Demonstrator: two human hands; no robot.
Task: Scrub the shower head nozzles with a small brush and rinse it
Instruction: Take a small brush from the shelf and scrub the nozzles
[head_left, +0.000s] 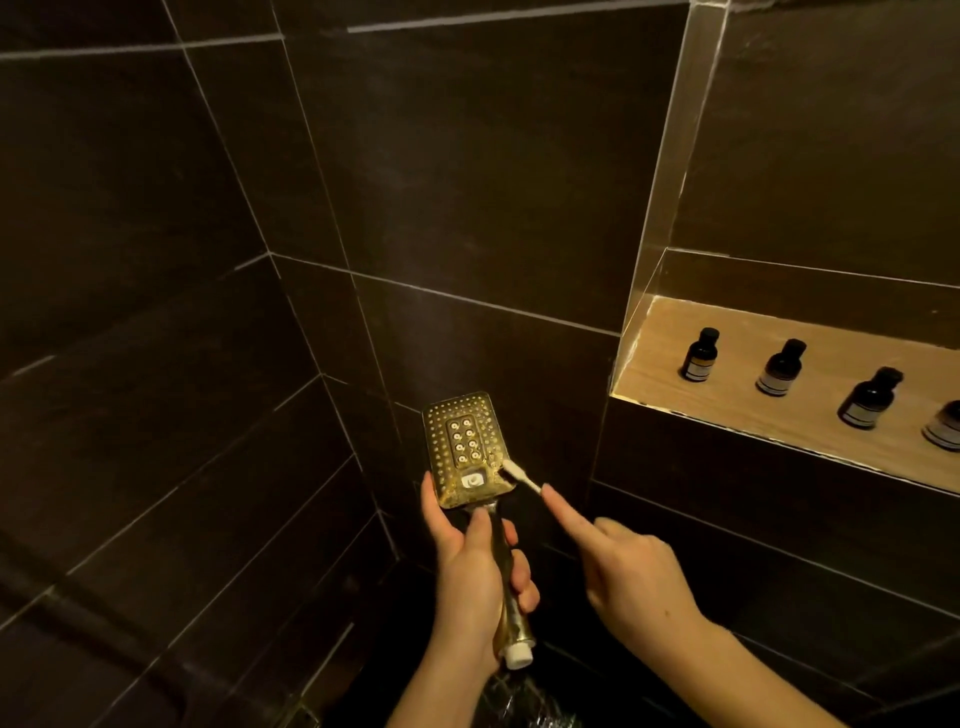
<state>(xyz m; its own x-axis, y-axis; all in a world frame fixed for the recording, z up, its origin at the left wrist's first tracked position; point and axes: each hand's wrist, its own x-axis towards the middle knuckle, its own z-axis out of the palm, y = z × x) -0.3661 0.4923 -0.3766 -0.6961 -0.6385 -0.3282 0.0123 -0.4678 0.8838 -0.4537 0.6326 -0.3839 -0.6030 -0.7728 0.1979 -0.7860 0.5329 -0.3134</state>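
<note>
A rectangular gold shower head (462, 447) with rows of small nozzles faces me, low in the middle of the head view. My left hand (475, 566) is wrapped round its gold handle, thumb up near the head's base. A small white brush (517, 474) touches the lower right edge of the nozzle face. My right hand (618, 561) holds that brush, with the index finger stretched along its handle. The hose end below the handle is a white fitting (518, 656).
Dark tiled walls meet in a corner behind the shower head. A lit wooden niche (727, 358) is set in the right wall and holds several small dark bottles (700, 355). A braided hose (524, 701) hangs down at the bottom.
</note>
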